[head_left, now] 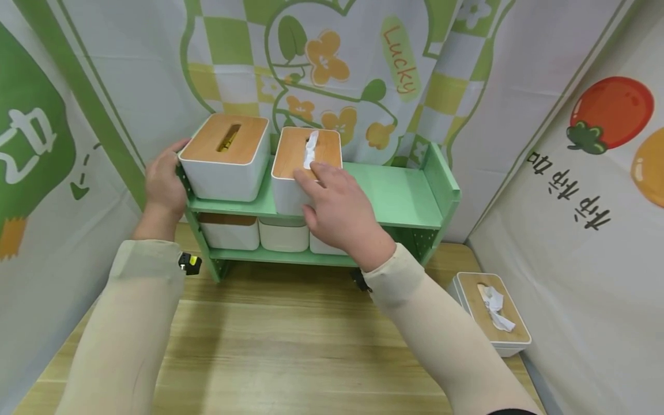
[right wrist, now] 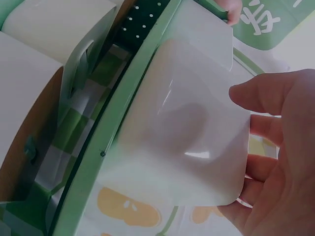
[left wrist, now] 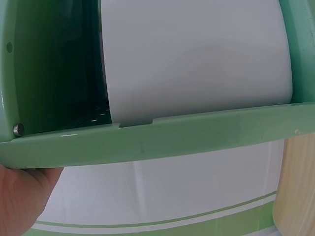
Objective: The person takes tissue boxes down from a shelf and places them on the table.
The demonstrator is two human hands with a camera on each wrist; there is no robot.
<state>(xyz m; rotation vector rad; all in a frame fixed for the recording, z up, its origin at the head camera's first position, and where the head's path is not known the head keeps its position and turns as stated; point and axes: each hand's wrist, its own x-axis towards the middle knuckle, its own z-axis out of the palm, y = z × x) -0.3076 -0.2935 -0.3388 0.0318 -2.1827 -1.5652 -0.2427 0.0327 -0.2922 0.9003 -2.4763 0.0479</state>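
Note:
My left hand (head_left: 166,181) grips the upper left side of a green two-tier shelf (head_left: 396,193), its fingers at the panel's edge. Close beside it on the top tier is a white tissue box (head_left: 223,178) with a wooden lid; something yellow shows through its slot. My right hand (head_left: 342,210) rests on a second wooden-lidded tissue box (head_left: 290,193), right of the first. Its fingers lie over the lid's front edge and its thumb is by the white front (right wrist: 182,128). A white tissue pokes from this lid.
Below, the lower tier holds a wooden-topped white box (head_left: 230,235), a cream bin (head_left: 284,237) and another white box (head_left: 324,246). A further tissue box (head_left: 490,305) stands on the wooden tabletop (head_left: 270,340) at right. Printed cloth walls (head_left: 565,190) enclose the table.

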